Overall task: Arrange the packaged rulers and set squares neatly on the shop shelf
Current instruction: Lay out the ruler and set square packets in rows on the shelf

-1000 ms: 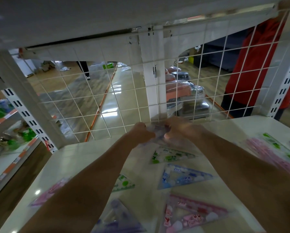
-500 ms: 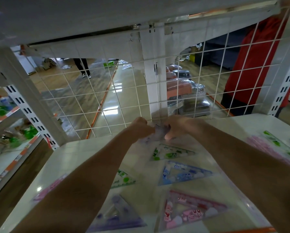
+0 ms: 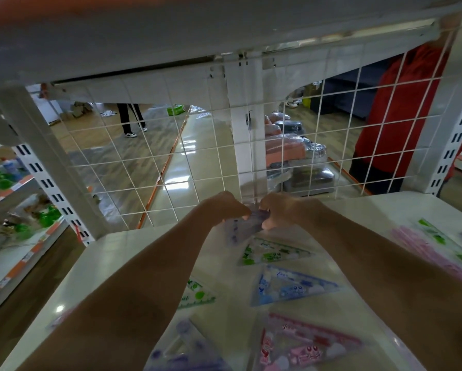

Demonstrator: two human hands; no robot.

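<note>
From the head camera, both hands meet at the back of the shelf (image 3: 109, 258), just in front of the wire grid (image 3: 155, 159). The left hand (image 3: 226, 207) and the right hand (image 3: 283, 210) are curled, each pinching an end of a purple packet (image 3: 239, 228) of rulers or set squares. Its far edge is raised between the fingers and its near part dips toward the shelf. It looks like the placing step of a column: a green packet (image 3: 274, 254), a blue packet (image 3: 291, 286) and a pink packet (image 3: 305, 344) lie in a line toward the camera, each apart from the next.

To do it well, lower the purple packet flat close to the grid, in line with the green one and pointing the same way, and leave a like gap between them. Let go with both hands together so the slippery plastic does not skid or twist. Whether its far corner already touches the grid cannot be told.
</note>
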